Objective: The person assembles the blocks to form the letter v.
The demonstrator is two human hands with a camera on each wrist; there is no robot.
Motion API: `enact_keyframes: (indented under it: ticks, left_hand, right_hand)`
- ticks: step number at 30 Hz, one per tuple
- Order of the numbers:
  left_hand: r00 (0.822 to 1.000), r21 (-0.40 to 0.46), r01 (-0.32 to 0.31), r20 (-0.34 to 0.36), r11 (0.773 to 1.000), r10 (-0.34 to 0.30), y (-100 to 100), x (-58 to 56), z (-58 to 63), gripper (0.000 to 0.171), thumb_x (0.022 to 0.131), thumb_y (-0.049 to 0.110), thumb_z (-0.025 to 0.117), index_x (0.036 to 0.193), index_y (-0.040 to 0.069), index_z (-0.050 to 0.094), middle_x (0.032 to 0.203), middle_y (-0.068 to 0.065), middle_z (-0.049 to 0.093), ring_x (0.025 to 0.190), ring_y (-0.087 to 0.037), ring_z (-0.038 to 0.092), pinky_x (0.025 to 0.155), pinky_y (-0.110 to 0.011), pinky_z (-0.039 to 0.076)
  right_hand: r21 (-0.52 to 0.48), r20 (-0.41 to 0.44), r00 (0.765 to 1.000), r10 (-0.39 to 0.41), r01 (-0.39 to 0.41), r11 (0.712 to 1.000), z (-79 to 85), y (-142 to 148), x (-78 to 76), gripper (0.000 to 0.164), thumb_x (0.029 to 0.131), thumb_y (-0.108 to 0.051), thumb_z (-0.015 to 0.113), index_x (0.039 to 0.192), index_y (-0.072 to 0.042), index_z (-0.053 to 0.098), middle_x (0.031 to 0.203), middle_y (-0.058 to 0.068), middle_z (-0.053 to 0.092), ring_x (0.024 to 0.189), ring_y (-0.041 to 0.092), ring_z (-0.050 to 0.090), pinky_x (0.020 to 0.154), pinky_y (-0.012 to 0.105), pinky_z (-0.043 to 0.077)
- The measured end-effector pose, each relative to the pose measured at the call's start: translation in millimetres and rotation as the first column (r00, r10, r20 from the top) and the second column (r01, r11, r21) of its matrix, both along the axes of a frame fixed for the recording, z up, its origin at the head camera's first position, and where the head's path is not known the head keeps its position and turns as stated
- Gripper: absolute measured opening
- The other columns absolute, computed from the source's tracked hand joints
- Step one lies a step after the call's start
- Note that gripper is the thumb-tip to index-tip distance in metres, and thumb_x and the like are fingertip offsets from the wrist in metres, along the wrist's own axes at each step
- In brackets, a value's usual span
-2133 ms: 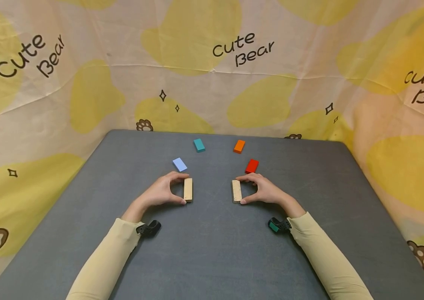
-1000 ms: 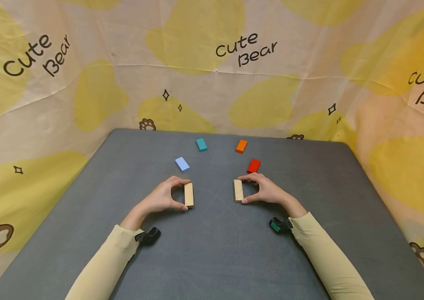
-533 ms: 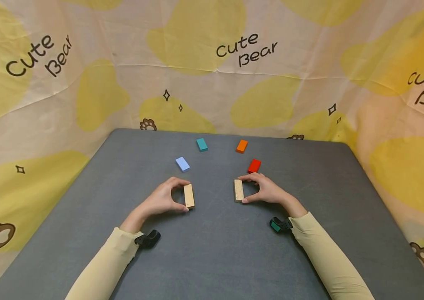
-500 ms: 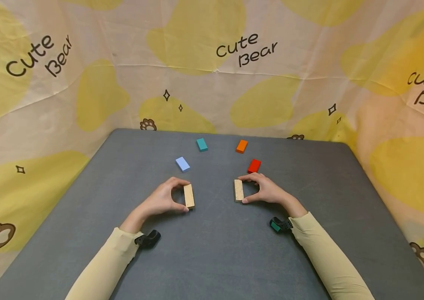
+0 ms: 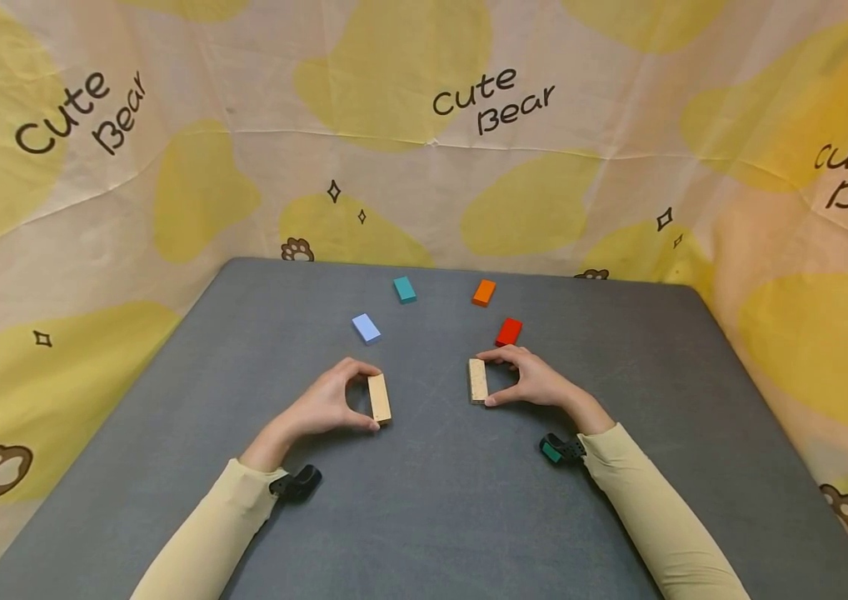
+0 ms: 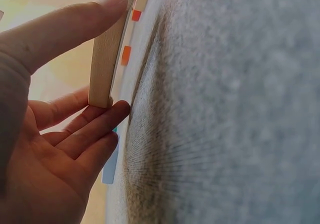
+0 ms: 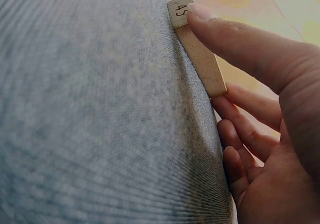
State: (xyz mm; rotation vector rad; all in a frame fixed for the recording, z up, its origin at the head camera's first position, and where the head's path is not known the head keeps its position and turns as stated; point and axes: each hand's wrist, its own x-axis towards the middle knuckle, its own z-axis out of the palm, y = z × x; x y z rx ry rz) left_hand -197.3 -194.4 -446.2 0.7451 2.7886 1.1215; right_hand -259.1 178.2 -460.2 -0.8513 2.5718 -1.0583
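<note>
My left hand [image 5: 325,403] pinches a plain wooden block [image 5: 380,398] by its two ends, thumb at the near end and fingertips at the far end. In the left wrist view that wooden block [image 6: 106,64] shows a slim gap above the grey surface. Across from it, my right hand [image 5: 532,379] grips a second wooden block [image 5: 477,382] the same way. The right wrist view has this block [image 7: 202,59] low on the cloth, with the number 45 on its end beside the thumb. The two blocks stand apart, both long ways front to back.
Beyond the hands lie a light blue block [image 5: 366,328], a teal block [image 5: 405,289], an orange block [image 5: 484,292] and a red block [image 5: 509,332]; the red one is just past my right fingertips. A patterned curtain [image 5: 394,100] hangs behind the grey table [image 5: 424,517].
My left hand has drawn its wooden block slightly toward me and turned it a little, its near end now farther right. The right hand and its block stay nearly still.
</note>
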Motion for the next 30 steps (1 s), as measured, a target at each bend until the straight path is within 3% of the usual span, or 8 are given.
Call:
enact_keyframes:
  ticks: [18,30]
  left_hand:
    - [1.0,0.004,0.017,0.018,1.0,-0.017,4.8,11.8,1.4,0.078,0.057,0.038,0.09,0.123,0.014,0.056,0.114,0.0,0.055,0.109,-0.02,0.055,0.096,-0.044,0.042]
    - [1.0,-0.01,0.029,-0.007,1.0,-0.029,6.9,12.1,-3.4,0.078,0.057,0.041,0.09,0.122,0.015,0.057,0.115,0.001,0.055,0.108,-0.018,0.053,0.095,-0.043,0.042]
  right_hand:
    - [-0.009,-0.01,1.0,0.004,-0.004,1.0,-2.2,0.1,-0.3,0.071,0.07,-0.043,0.082,0.133,-0.025,0.054,0.138,0.004,0.049,0.121,0.023,0.043,0.101,0.048,0.037]
    - [-0.009,0.006,1.0,0.005,-0.005,1.0,-2.1,1.3,-2.0,0.072,0.071,-0.04,0.082,0.134,-0.022,0.053,0.14,0.006,0.047,0.122,0.024,0.041,0.103,0.05,0.035]
